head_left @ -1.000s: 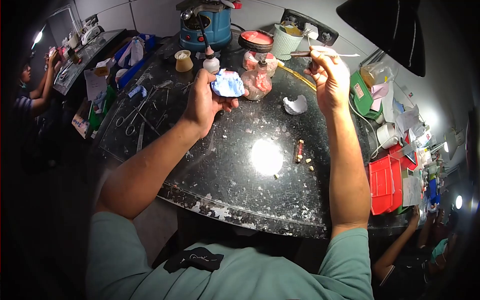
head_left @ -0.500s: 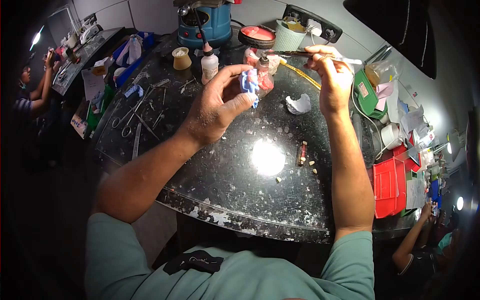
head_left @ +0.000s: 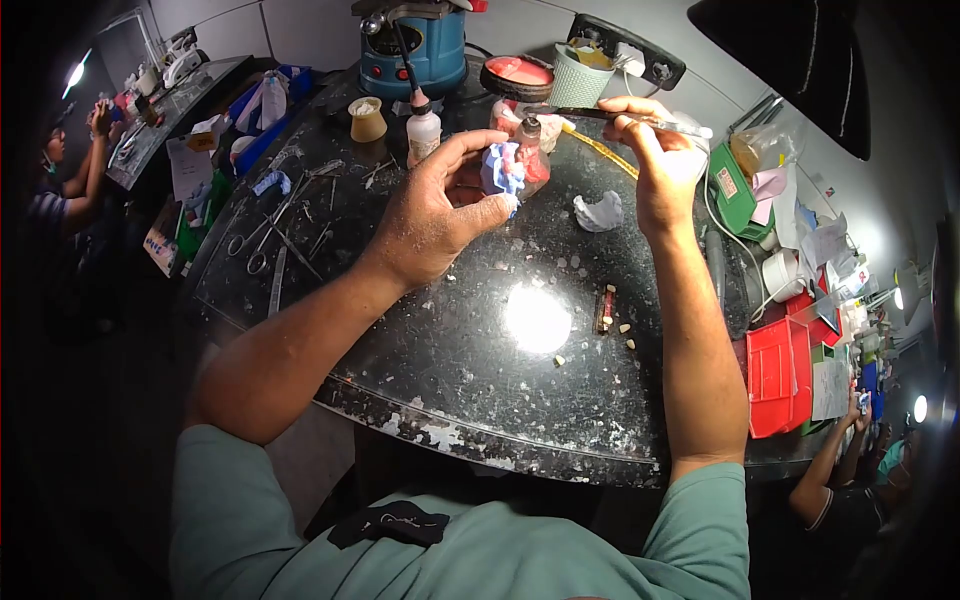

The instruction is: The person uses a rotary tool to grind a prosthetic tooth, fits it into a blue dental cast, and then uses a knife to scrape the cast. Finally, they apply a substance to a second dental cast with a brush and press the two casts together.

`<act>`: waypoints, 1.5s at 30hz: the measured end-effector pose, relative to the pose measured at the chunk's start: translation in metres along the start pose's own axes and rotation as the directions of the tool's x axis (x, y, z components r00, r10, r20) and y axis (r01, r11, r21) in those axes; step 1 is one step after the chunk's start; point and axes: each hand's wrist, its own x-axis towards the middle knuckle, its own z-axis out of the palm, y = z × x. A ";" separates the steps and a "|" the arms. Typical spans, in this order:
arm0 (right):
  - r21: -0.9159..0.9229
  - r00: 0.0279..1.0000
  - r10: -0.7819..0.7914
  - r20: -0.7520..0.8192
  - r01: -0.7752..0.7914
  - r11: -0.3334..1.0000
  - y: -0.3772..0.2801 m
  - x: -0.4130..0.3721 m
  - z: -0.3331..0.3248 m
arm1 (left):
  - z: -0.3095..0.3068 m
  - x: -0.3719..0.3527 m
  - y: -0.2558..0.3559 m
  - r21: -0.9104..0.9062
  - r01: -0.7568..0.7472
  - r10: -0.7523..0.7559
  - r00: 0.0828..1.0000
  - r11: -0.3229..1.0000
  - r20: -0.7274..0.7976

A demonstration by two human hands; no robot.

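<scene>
My left hand [head_left: 430, 220] is closed around a small blue dental model [head_left: 500, 170] with pink wax on it, held above the bench. Between the fingers and thumb of my right hand [head_left: 665, 165] is a wax knife [head_left: 575, 113], lying nearly level. Its dark end is over the top of a small glass burner [head_left: 537, 170] with reddish contents, just behind the model. I cannot make out a flame. A white plaster arch [head_left: 598, 213] lies on the black bench [head_left: 440, 350] between my forearms. Nearer me are several loose artificial teeth [head_left: 625, 328] beside a small reddish strip [head_left: 606, 305].
A dropper bottle [head_left: 423, 135], a beige cup [head_left: 367, 122] and a blue machine [head_left: 425, 60] stand at the back. Scissors [head_left: 255, 262] and metal tools lie left. Behind are a pink wax dish [head_left: 517, 72] and a yellow-handled tool [head_left: 605, 155]. Red trays [head_left: 778, 380] sit right. Other people work at both sides.
My left hand has turned the dental model slightly, so more pink wax faces me. The wax knife has shifted a little left and down over the burner.
</scene>
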 end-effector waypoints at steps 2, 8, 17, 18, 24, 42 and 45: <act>-0.007 1.000 0.003 -0.008 -0.003 1.000 -0.001 -0.001 0.001 | 0.000 0.000 0.001 0.004 0.002 -0.002 1.000 1.000 -0.005; 0.031 0.998 0.017 -0.054 -0.015 0.999 -0.004 0.001 0.003 | 0.000 0.000 0.003 0.022 0.015 -0.015 1.000 1.000 -0.005; -0.009 0.995 0.046 -0.090 -0.047 0.999 -0.002 0.002 0.002 | -0.001 0.000 0.002 0.029 0.004 -0.004 1.000 1.000 -0.006; -0.012 0.995 0.042 -0.088 -0.043 0.999 -0.003 0.002 0.003 | -0.001 0.000 0.001 0.021 0.004 -0.004 1.000 1.000 -0.002; -0.001 0.997 0.016 -0.078 -0.016 1.000 -0.004 0.003 0.003 | 0.000 0.000 0.003 0.026 0.020 -0.020 1.000 0.999 -0.005; -0.051 0.995 0.037 -0.094 -0.042 0.998 -0.004 0.003 0.001 | -0.002 0.000 0.006 0.045 0.013 -0.013 1.000 0.999 -0.001; -0.062 0.995 0.036 -0.096 -0.043 0.997 -0.002 0.002 0.000 | -0.001 0.000 0.006 0.048 0.011 -0.011 1.000 0.999 -0.002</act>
